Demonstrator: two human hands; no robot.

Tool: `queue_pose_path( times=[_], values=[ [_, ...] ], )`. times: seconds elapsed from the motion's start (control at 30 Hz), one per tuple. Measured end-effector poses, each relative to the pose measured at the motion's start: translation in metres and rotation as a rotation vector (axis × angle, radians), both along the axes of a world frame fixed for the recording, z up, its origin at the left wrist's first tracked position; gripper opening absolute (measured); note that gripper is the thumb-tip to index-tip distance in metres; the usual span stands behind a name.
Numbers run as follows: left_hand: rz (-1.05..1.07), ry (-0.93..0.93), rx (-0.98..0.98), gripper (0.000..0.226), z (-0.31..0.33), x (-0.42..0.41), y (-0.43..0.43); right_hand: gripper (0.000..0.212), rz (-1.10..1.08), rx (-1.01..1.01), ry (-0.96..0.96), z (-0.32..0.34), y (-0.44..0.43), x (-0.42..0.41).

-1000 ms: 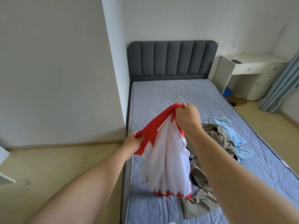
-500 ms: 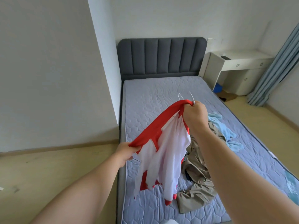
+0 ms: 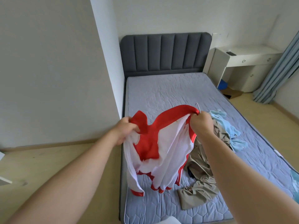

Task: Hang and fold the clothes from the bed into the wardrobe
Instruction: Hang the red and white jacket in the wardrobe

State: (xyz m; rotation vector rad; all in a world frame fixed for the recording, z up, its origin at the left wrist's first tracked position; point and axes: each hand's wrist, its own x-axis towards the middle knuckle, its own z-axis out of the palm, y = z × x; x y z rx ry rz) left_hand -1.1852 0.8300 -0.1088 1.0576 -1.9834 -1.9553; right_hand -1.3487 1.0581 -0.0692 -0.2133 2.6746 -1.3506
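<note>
Both hands hold 1 garment, a red-and-white zip-up jacket, up in the air over the near left part of the grey-blue quilted mattress. The left hand has its fingers curled tight round a bunch of red and white fabric at the jacket's left shoulder. The right hand is closed in a fist round the red collar edge, and a thin white hanger hook sticks up just above its knuckles; how the fingers sit on the hanger cannot be told. The jacket is stretched between the 2 hands with its white lining facing the camera, and its red-trimmed hem hangs near the mattress.

Just right of the jacket, a crumpled khaki garment lies on the mattress, with a light blue garment beside it farther right. A dark grey padded headboard stands at the far end.
</note>
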Motion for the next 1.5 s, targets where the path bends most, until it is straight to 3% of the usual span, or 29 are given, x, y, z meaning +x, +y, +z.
queue_pose_path(
  times=[0.1, 0.2, 0.23, 0.37, 0.47, 0.53, 0.6, 0.7, 0.77, 0.93, 1.1, 1.23, 1.37, 1.43, 1.5],
  values=[
    [0.0, -0.092, -0.476, 0.014, 0.021, -0.012, 0.003, 0.027, 0.023, 0.039, -0.027, -0.008, -0.003, 0.006],
    [0.035, -0.169, -0.743, 0.021, 0.039, -0.021, 0.0, 0.015, 0.079, -0.007, -0.051, -0.008, -0.012, 0.015],
    [0.059, -0.152, -0.74, 0.024, 0.041, -0.023, -0.002, 0.005, 0.093, -0.033, -0.052, -0.007, -0.015, 0.018],
    [0.111, -0.151, -0.585, 0.031, 0.034, -0.022, -0.009, 0.006, 0.103, -0.199, 0.013, -0.004, -0.027, 0.029],
    [0.183, -0.133, -0.26, 0.013, 0.032, -0.012, -0.013, 0.007, 0.147, -0.371, -0.036, -0.004, -0.034, 0.041],
    [0.225, -0.147, -0.102, 0.021, 0.031, -0.002, -0.017, 0.008, 0.154, -0.438, -0.071, -0.005, -0.038, 0.048],
    [0.199, -0.215, -0.22, 0.018, 0.028, 0.008, -0.027, 0.006, 0.181, -0.461, -0.108, -0.007, -0.042, 0.054],
    [0.154, -0.444, -0.62, 0.007, 0.018, 0.027, -0.05, 0.004, 0.219, -0.469, -0.16, -0.011, -0.052, 0.064],
    [0.227, -0.5, -0.777, 0.016, 0.009, 0.04, -0.067, 0.008, 0.228, -0.464, -0.193, -0.013, -0.057, 0.072],
    [0.437, -0.483, -0.927, 0.03, 0.01, 0.067, -0.088, 0.017, 0.361, -0.334, -0.209, -0.024, -0.067, 0.09],
    [0.453, -0.372, -1.182, 0.034, 0.028, 0.077, -0.078, 0.019, 0.548, -0.081, -0.092, -0.029, -0.084, 0.113],
    [0.362, -0.178, -1.182, 0.033, 0.049, 0.073, -0.057, 0.03, 0.612, -0.102, -0.083, -0.025, -0.095, 0.126],
    [0.272, -0.024, -1.115, 0.032, 0.068, 0.067, -0.035, 0.07, 0.6, -0.221, -0.209, -0.022, -0.106, 0.132],
    [0.238, 0.027, -1.038, 0.031, 0.079, 0.065, -0.024, 0.066, 0.555, -0.245, -0.226, -0.021, -0.111, 0.134],
    [0.189, 0.038, -0.984, 0.035, 0.091, 0.064, -0.016, 0.044, 0.5, -0.246, -0.156, -0.02, -0.116, 0.136]
  ],
)
